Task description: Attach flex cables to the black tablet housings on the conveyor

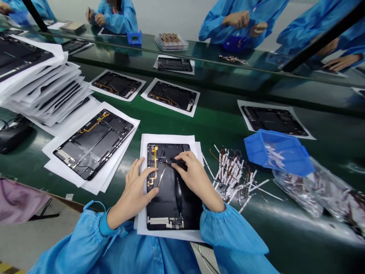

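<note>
The person's blue gown sleeves (228,232) end in gathered cuffs at the near edge of the bench (288,228). The black tablet back panel (173,205) lies on a white paper sheet (168,141) directly in front of the person, under both hands. Its white strip label (161,221) is too small to read. The left hand (132,194) lies open over the panel's left side, fingers spread and reaching the yellow flex cable (154,163). A thin metal tool (162,175) lies just beside that thumb, though whether the hand grips it is hard to tell. The right hand (194,179) is curled narrow around a black-tipped tool (179,164), pressing it to the panel's upper part.

To the right are a heap of white-backed strips (230,175), a tilted blue plastic bin (278,152) and a clear bag (302,186). To the left lie another panel (94,144) and a tall stack of papered panels (42,80). More panels sit farther along the bench, beyond a glass divider (199,57), with co-workers in blue (239,26) on the far side
</note>
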`<state>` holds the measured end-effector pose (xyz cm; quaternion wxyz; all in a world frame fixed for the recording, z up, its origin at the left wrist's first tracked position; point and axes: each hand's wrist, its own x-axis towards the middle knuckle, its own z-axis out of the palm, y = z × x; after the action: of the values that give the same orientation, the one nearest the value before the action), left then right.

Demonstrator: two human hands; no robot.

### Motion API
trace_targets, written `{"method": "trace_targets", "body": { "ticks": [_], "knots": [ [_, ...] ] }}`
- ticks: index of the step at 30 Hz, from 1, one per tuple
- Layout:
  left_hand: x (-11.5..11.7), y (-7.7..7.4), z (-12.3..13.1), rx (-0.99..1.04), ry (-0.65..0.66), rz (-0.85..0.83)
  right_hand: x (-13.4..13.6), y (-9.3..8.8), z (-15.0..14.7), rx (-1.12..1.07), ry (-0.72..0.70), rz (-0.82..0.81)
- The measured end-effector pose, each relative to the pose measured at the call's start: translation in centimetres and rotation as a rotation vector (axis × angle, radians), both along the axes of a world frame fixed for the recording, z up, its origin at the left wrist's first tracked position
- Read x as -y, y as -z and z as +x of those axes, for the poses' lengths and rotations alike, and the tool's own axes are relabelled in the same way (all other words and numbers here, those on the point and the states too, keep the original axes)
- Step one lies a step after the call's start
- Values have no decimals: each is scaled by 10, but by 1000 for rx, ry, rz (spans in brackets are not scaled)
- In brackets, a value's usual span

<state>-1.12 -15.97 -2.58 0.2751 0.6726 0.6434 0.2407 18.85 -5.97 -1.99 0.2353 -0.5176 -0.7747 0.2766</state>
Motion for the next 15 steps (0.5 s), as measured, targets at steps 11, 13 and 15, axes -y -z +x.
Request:
{"method": "trace_targets", "body": {
  "ticks": [11, 13, 15],
  "knots": [
    [8, -13, -17, 428, -160, 31, 17, -23, 8, -122, -5, 57],
    [24, -29, -13, 555, -170, -18, 48, -41, 18, -198, 38, 118],
    [40, -47, 0, 731, 7, -251, 87, -59, 31, -239, 58, 184]
  ]
}}
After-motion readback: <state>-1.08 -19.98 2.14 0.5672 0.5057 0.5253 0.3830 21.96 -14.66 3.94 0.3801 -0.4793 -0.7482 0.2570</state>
